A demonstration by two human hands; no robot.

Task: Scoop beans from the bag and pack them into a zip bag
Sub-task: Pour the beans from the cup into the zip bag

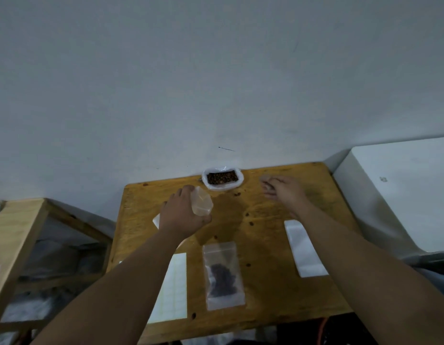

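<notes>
At the far edge of the table (265, 235), white bag (208, 186) held beans (222, 178). Left hand (181, 215) gripped an empty zip bag (203, 201); right hand (283, 192) blurred, grip unclear. Nearer pouch (223, 275) lay part-filled.

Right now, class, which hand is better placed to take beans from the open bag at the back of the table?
The right hand. It is near the bag of beans, just to its side, and holds no zip bag. The left hand already grips the empty zip bag.
</notes>
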